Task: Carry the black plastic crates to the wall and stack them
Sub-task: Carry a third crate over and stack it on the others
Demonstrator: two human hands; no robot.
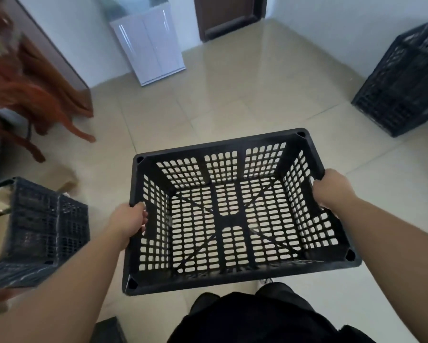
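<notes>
I hold an empty black plastic crate (222, 214) with slotted walls above the tiled floor, in front of my body. My left hand (131, 221) grips its left rim, fingers curled over the edge. My right hand (331, 189) grips the right rim the same way. A stack of black crates (403, 82) stands against the white wall at the far right. Another black crate (42, 231) sits on the floor to my left, with something pale inside it.
A white cabinet (151, 43) stands against the far wall, with a dark door (227, 16) to its right. Reddish wooden furniture (22, 90) with curved legs fills the left side. Beige glossy tiles (232, 95) stretch ahead between me and the walls.
</notes>
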